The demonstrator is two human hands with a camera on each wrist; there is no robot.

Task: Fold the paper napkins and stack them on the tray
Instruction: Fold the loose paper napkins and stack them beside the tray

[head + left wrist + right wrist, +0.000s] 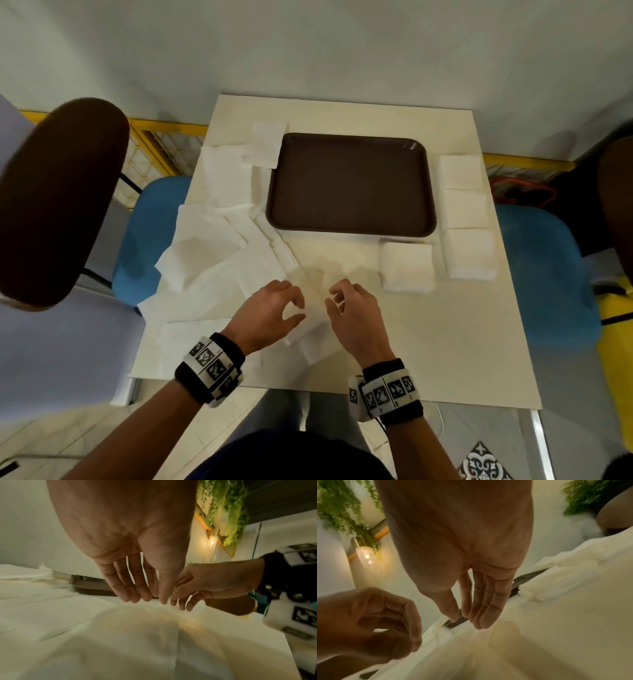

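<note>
An empty brown tray lies at the middle of the cream table. Loose unfolded white napkins are spread to its left. Folded napkin stacks sit to its right. Near the front edge my left hand and right hand hover close together over one flat napkin, fingers relaxed and holding nothing. In the left wrist view my left hand hangs above that napkin. In the right wrist view my right hand hangs near the tray's edge.
A brown chair back and a blue seat stand left of the table. Another blue seat and a yellow object are on the right. Two more folded stacks line the table's right edge.
</note>
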